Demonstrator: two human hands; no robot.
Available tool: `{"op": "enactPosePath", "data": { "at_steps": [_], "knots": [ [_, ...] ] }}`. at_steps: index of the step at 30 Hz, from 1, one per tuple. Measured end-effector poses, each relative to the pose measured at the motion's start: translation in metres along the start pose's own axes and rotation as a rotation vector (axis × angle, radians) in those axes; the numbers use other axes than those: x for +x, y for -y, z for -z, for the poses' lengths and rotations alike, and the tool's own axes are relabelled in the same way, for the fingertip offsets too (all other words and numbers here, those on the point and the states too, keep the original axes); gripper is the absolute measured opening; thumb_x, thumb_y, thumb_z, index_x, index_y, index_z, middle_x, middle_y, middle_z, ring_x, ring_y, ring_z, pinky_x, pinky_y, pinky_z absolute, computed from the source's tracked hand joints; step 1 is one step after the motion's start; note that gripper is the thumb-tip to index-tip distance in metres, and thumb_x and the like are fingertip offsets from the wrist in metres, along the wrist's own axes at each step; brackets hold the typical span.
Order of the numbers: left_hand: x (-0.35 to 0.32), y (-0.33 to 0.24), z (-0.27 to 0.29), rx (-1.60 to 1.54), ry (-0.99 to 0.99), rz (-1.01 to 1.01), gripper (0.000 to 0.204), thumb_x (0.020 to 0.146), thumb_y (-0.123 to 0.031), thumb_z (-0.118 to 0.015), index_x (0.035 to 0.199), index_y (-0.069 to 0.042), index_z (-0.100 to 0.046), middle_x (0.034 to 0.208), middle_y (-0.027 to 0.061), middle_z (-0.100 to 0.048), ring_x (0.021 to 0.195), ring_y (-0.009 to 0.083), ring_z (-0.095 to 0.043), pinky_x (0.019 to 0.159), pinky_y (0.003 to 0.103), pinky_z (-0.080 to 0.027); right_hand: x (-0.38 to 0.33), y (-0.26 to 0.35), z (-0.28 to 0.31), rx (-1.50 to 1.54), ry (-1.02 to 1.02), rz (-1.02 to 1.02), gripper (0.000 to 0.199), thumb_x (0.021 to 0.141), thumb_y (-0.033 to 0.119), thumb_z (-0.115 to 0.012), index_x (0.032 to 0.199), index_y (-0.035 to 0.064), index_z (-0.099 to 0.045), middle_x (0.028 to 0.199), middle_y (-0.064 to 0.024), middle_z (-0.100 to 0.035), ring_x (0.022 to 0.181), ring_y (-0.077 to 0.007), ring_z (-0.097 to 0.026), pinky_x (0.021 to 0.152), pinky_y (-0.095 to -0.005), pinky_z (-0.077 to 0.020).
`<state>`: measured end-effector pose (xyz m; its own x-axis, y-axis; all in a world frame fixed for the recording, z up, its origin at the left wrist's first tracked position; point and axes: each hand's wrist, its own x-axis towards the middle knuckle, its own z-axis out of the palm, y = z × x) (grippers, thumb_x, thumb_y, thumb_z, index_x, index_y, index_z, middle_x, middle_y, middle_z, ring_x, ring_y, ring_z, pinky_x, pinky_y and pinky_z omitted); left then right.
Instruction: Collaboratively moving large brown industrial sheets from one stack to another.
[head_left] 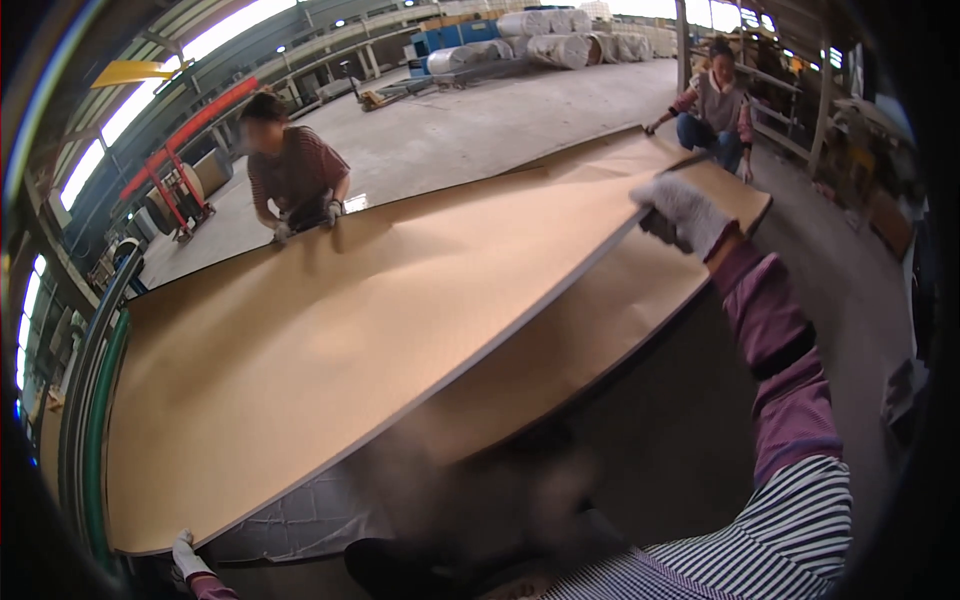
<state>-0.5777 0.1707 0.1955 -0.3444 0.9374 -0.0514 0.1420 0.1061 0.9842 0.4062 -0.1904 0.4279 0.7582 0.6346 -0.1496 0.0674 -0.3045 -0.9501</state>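
Observation:
A very wide tan sheet [330,330] with a thin grey edge stretches across the view. My right hand [692,212], in a pale knit glove, grips its near edge at the right and holds it raised. At the near left corner my gloved left hand [187,553] pinches the same edge; some of its fingers are hidden under the sheet. Below the lifted edge lies another tan layer [540,370]; whether it is a separate sheet I cannot tell. Under the left part shows a grey, wrapped surface [300,520].
Across the sheet a co-worker [295,170] leans with gloved hands at the far edge. Another person [718,110] crouches at the far right end, one hand on the sheet. Green and metal rollers [103,430] border the left. Wrapped rolls [560,50] and a red lifting frame [185,150] stand behind.

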Motion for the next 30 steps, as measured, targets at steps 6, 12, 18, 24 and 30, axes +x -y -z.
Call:
{"op": "enactPosePath", "data": {
  "at_steps": [6, 12, 18, 24, 30],
  "knots": [
    [-0.055, -0.076, -0.107, -0.105, 0.054, 0.256, 0.035, 0.084, -0.024, -0.056, 0.108, 0.002, -0.057, 0.102, 0.011, -0.06, 0.098, 0.0222, -0.054, 0.09, 0.035, -0.041, 0.055, -0.048, 0.161, 0.018, -0.367, 0.164, 0.02, 0.078, 0.026, -0.061, 0.082, 0.0064, -0.06, 0.067, -0.004, -0.057, 0.046, -0.0141, -0.048, 0.042, -0.0254, -0.0387],
    [-0.259, 0.015, -0.294, -0.004, 0.333, 0.025, 0.03, 0.092, -0.027, -0.05, 0.103, -0.001, -0.059, 0.091, 0.0064, -0.063, 0.081, 0.0193, -0.059, 0.07, 0.033, -0.048, 0.04, -0.174, 0.162, 0.522, -0.655, -0.028, 0.051, 0.092, 0.045, -0.046, 0.119, 0.0025, -0.052, 0.111, -0.0063, -0.056, 0.104, -0.0139, -0.049, 0.094, -0.0287, -0.0382],
    [-0.343, 0.119, -0.462, -0.018, 0.478, 0.331, 0.029, 0.086, -0.04, -0.06, 0.083, -0.012, -0.061, 0.062, 0.0021, -0.052, 0.048, 0.011, -0.043, 0.044, 0.027, -0.037, -0.043, -0.232, -0.189, 1.247, 0.428, -0.459, 0.03, 0.085, 0.046, -0.06, 0.104, 0.0233, -0.056, 0.064, 0.0015, -0.052, 0.046, -0.0177, -0.046, 0.042, -0.03, -0.0399],
    [-0.372, 0.038, -0.517, -0.412, 0.133, 0.729, 0.03, 0.082, -0.041, -0.064, 0.095, -0.014, -0.06, 0.069, 0.0004, -0.057, 0.052, 0.0111, -0.05, 0.038, 0.026, -0.034, 0.074, -0.366, -0.116, 0.772, -0.603, -0.413, 0.041, 0.083, 0.03, -0.059, 0.109, -0.0015, -0.057, 0.104, -0.0134, -0.061, 0.088, -0.0286, -0.06, 0.079, -0.044, -0.0493],
    [-0.33, 0.185, -0.438, 0.051, 0.259, 0.703, 0.027, 0.084, -0.013, -0.063, 0.107, -0.002, -0.055, 0.102, 0.0117, -0.061, 0.089, 0.0238, -0.059, 0.078, 0.038, -0.05, 0.11, -0.461, -0.016, 0.646, -0.669, -0.411, 0.045, 0.087, 0.035, -0.055, 0.114, -0.0008, -0.053, 0.109, -0.0151, -0.06, 0.094, -0.0298, -0.061, 0.086, -0.0428, -0.0484]
  ]
}}
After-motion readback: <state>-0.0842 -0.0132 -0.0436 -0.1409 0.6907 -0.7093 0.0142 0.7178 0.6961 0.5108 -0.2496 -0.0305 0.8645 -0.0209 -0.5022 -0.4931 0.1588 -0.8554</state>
